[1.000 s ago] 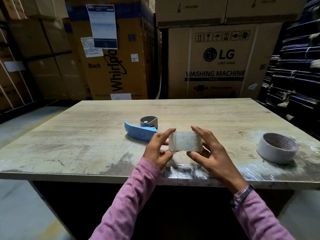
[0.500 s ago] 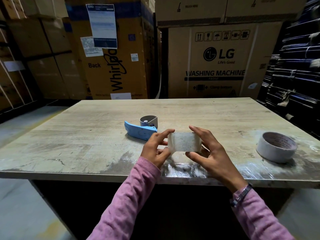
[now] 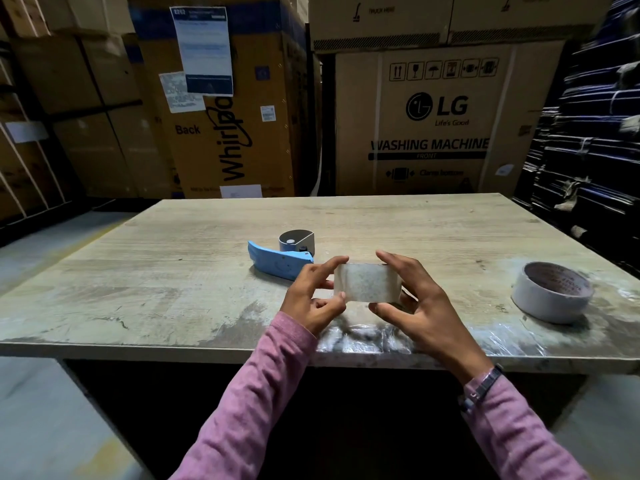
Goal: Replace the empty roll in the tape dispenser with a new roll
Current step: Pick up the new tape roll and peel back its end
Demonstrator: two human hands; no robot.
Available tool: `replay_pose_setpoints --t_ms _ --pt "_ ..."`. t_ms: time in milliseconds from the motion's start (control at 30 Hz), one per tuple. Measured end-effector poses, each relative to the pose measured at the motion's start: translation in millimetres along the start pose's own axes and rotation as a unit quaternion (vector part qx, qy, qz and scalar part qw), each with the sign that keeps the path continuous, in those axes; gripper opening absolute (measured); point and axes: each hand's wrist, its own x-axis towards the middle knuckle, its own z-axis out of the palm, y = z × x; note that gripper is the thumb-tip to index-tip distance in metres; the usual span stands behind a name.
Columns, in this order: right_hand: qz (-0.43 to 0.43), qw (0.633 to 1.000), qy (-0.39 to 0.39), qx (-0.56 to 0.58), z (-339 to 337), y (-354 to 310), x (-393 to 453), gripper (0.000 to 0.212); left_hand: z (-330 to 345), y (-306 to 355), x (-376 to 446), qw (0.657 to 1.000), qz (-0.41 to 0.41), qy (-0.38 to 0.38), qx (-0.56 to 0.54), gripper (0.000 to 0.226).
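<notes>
I hold a clear tape roll (image 3: 367,284) edge-on above the near part of the table (image 3: 173,271). My left hand (image 3: 313,297) pinches its left end between forefinger and thumb. My right hand (image 3: 415,299) grips its right end, fingers over the top and thumb underneath. Just behind my left hand lies the blue tape dispenser (image 3: 278,263) on its side, with its grey round hub (image 3: 296,240) at the far end. A second roll (image 3: 552,291), white with a brownish core, lies flat on the table at the right.
Crinkled clear film (image 3: 363,336) is stuck along the table's front edge under my hands. Tall cardboard appliance boxes (image 3: 429,126) stand behind the table, and dark stacked goods (image 3: 595,150) line the right side. Bare floor (image 3: 41,410) is at the left.
Both hands with the clear roll have shifted very slightly; the grip is the same. The dispenser and the white roll have not moved.
</notes>
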Motion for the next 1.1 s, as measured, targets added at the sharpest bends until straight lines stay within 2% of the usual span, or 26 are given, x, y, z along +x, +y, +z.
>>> replay_pose_setpoints --t_ms 300,467,667,733,933,1100 --pt "0.004 1.0 0.024 -0.01 0.3 2.6 -0.2 0.072 2.9 -3.6 -2.9 1.0 0.011 0.019 -0.016 0.063" --pt "-0.006 0.999 0.037 -0.006 2.7 2.5 0.0 0.07 10.5 -1.2 -12.2 0.994 0.034 0.1 -0.034 0.027" --pt "-0.04 0.996 0.042 -0.061 7.8 5.1 1.0 0.071 19.0 -7.0 -18.4 0.97 0.104 0.202 0.089 0.017" --pt "-0.055 0.995 0.046 -0.073 8.7 5.6 0.8 0.07 21.6 -6.9 -20.0 0.961 0.1 0.226 0.126 0.011" --pt "-0.072 0.988 0.059 -0.125 8.4 4.0 -0.2 0.069 20.7 -8.6 -15.8 0.97 0.022 0.231 0.073 0.006" --pt "-0.081 0.983 0.061 -0.152 9.1 3.9 0.0 0.068 25.9 -1.5 -16.5 0.955 0.072 0.237 0.166 0.009"
